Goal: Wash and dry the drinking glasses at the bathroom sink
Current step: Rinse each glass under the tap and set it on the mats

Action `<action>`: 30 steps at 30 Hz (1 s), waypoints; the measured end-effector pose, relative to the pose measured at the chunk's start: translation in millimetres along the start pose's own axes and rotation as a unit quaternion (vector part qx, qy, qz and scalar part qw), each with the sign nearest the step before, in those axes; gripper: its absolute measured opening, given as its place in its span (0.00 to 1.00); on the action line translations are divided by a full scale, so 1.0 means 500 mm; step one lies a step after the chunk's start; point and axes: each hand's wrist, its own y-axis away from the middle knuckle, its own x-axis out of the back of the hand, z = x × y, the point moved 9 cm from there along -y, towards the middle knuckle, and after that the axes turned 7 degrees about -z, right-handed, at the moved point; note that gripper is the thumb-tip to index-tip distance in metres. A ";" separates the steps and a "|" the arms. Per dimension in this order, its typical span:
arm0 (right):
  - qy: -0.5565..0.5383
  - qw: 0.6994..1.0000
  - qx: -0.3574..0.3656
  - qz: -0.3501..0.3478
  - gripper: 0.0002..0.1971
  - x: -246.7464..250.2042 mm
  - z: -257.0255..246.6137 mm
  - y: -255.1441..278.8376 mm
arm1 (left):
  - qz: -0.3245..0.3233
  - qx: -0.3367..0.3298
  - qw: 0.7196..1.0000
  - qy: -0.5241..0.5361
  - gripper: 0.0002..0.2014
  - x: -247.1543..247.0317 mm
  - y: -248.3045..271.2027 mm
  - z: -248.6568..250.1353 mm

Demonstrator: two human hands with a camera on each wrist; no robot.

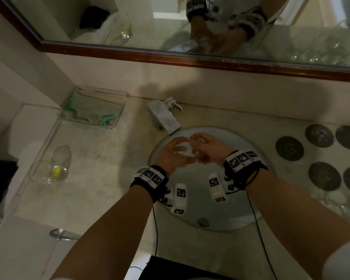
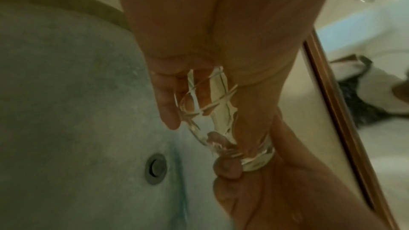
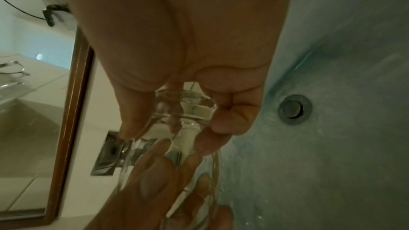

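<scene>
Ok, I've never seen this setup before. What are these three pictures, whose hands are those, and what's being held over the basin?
There is no machine here: a person works with bare hands, wearing wristbands with black-and-white markers and small cameras. The wide picture comes from a camera on the person's head, looking down at a bathroom counter. The other two come from the wrist cameras, each looking along one hand.

The left hand and right hand meet over the round sink, just below the faucet. Together they hold one clear drinking glass: the right hand's fingers curl round its thick base, and the left hand grips the open end.

On the counter to the left lie another glass with something yellow inside and a clear tray. To the right are dark round coasters. A mirror hangs above.
</scene>
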 end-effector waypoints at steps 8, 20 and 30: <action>0.011 0.993 0.048 0.105 0.17 0.063 0.011 0.043 | 0.026 -0.065 0.956 -0.285 0.38 -0.049 -0.004 0.048; 0.068 0.982 -0.012 0.179 0.16 0.113 0.048 0.070 | -0.053 -0.029 0.936 -0.348 0.39 -0.083 -0.020 0.041; 0.032 0.976 -0.006 0.213 0.17 0.093 0.029 0.126 | -0.100 -0.032 0.947 -0.303 0.44 -0.080 -0.008 0.055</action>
